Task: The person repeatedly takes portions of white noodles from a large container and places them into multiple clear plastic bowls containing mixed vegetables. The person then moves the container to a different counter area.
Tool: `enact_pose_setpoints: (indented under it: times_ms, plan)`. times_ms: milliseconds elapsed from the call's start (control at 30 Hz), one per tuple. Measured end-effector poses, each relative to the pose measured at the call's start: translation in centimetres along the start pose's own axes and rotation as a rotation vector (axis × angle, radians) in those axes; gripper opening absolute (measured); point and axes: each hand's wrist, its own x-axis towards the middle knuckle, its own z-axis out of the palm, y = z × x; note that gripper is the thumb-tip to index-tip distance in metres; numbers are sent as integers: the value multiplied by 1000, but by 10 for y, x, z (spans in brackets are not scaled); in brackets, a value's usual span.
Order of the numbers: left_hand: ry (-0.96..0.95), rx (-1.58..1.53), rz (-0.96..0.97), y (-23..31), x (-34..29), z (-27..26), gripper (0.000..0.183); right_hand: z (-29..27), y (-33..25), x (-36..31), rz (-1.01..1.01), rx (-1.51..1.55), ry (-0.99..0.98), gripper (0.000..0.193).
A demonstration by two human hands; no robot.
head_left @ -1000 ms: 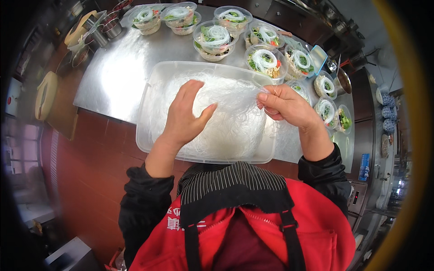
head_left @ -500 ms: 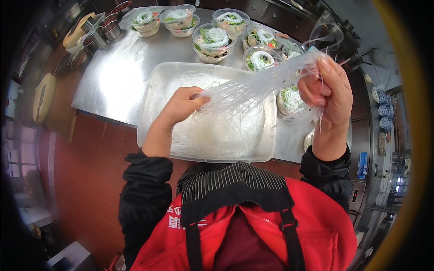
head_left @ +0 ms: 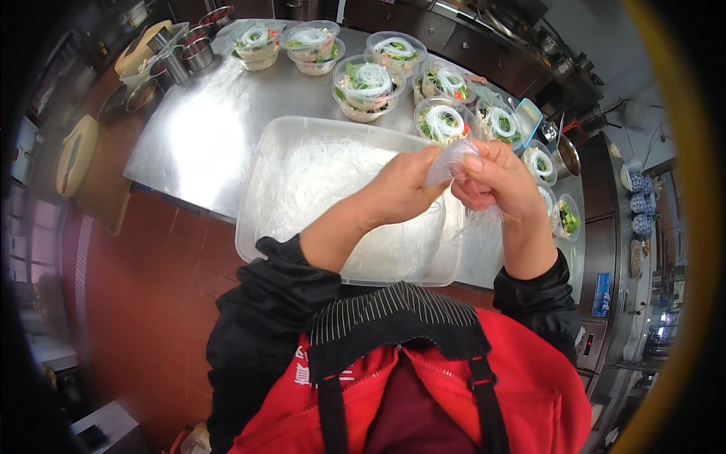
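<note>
Close together over the right side of a translucent plastic tub [head_left: 249,178], my two hands grip one bunch of glass noodles [head_left: 451,163]. My left hand [head_left: 406,187] is closed on the bunch's left end. The right hand [head_left: 505,178] is closed around its other end, fingers curled in. Only the short, gathered stretch between the hands shows; my fingers hide the rest. More loose noodles [head_left: 325,170] fill the tub below. Just beyond the hands stands a clear bowl [head_left: 445,122] of greens topped with a coil of noodles.
Several similar filled bowls, some stacked [head_left: 368,91], stand along the back and right of the steel table [head_left: 181,144]. Metal pots [head_left: 198,54] crowd the far left corner. Near the right-hand bowls are a blue-edged tray [head_left: 528,117] and a pan [head_left: 567,157].
My hands have come together: the left moved right, the right moved down and inward. The noodles stretched between them are now gathered into a short bunch.
</note>
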Motion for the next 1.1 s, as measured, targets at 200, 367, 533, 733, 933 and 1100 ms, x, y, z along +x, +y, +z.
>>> enact_pose_setpoints:
  times_ms: [200,367,533,733,933,1100]
  plan:
    - [-129,-69,-265,-27,-11,16,21,-20,-12,-16,-414,523,349,25]
    - [-155,114,-244,-29,-18,25,21,-31,52,26,-776,-393,840,22]
    - [-85,165,-234,-34,-20,11,16,-25,104,35,-605,-1291,477,12]
    - [-144,382,-179,-45,-25,-1,12,-16,105,20,-69,-1187,259,30]
    - [-32,788,94,-72,-20,14,13,12,114,4,102,-693,220,29]
    - [156,868,111,-94,-19,30,24,29,133,-16,160,-613,418,30]
